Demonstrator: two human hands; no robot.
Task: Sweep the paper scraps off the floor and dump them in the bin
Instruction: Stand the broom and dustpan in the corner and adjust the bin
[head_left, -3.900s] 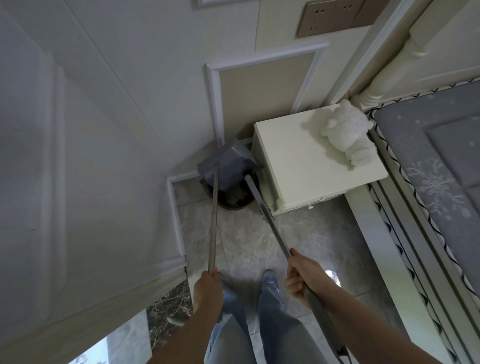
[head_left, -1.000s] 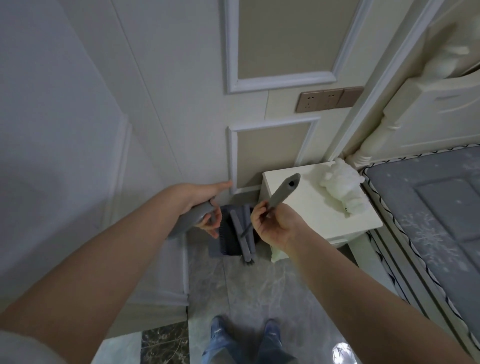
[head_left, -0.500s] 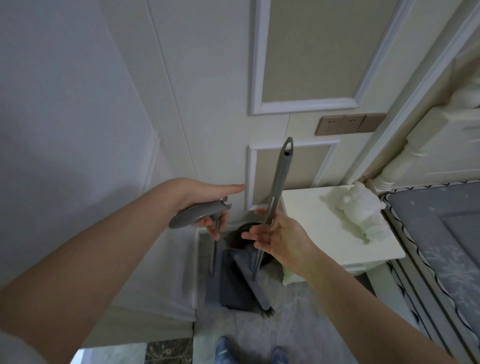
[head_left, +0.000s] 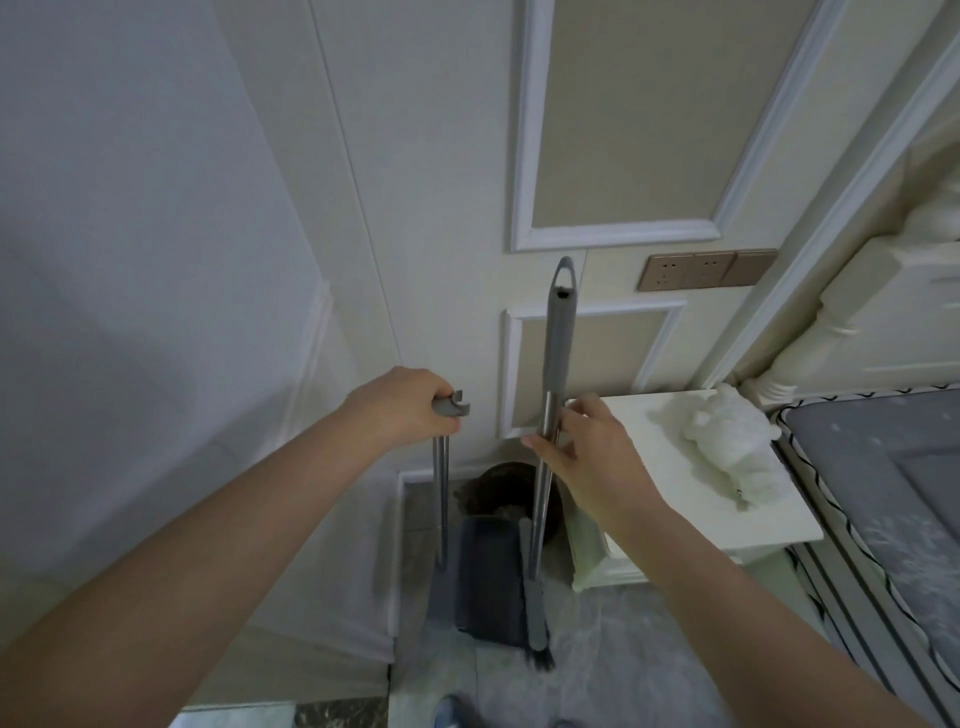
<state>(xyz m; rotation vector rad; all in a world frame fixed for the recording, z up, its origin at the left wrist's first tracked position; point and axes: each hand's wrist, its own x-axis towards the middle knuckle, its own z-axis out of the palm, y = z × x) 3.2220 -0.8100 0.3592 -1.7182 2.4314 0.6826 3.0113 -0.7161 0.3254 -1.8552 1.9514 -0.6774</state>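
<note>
The dark grey plastic dustpan (head_left: 488, 582) stands on the pale marbled floor tiles (head_left: 623, 649) in the corner, its scoop upright and its open face turned toward the camera, with a slim silver metal pole rising from its left side to a grey plastic grip at the top. The left hand (head_left: 400, 410) wraps over that grip from above, fingers curled round it so that only the notched end of the grip shows past the knuckles. Just to the right stands the long-handled grey broom (head_left: 553, 389), nearly upright: a grey plastic upper handle ending in a hanging loop, a shiny metal shaft below it, and a narrow grey head with dark bristles (head_left: 537, 657) touching the floor against the dustpan's right edge. The right hand (head_left: 576, 447) holds the broom's shaft where plastic meets metal, thumb on the near side and fingers loosely curved round the far side. Behind the dustpan sits the round dark brown bin (head_left: 501, 488), partly hidden by it; what lies inside cannot be made out, and no paper scraps can be made out on the floor. Right of the bin is a cream-coloured bedside cabinet (head_left: 675, 519) with a white fluffy plush toy (head_left: 727, 441) lying on top, and beyond that the edge of a grey patterned mattress (head_left: 883, 493). A bronze-coloured wall socket panel (head_left: 706, 269) is set in the cream panelled wall above.
</note>
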